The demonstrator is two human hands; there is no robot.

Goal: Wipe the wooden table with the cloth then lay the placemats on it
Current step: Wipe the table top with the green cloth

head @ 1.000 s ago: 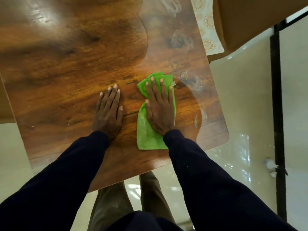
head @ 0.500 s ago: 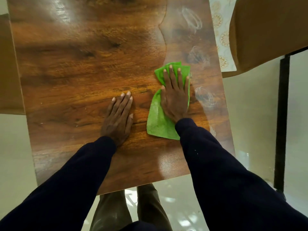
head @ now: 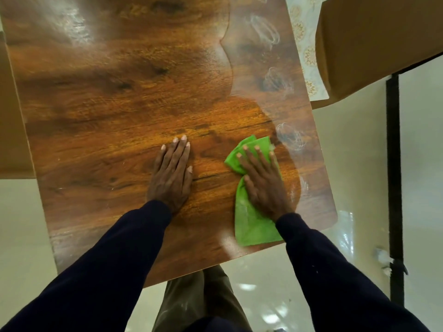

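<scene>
Cloth (head: 251,221), one, green, lies near the tabletop's (head: 107,116) right edge under the right hand's (head: 263,183) straight fingers; left hand (head: 171,178) flat beside.

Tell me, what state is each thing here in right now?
wooden table: partly wiped, white smears along its right side.
green cloth: crumpled, on the table under the right hand.
right hand: fingers straight, pressing the cloth.
left hand: flat on bare wood, holding nothing.
placemat: off the table, past its right edge.
</scene>
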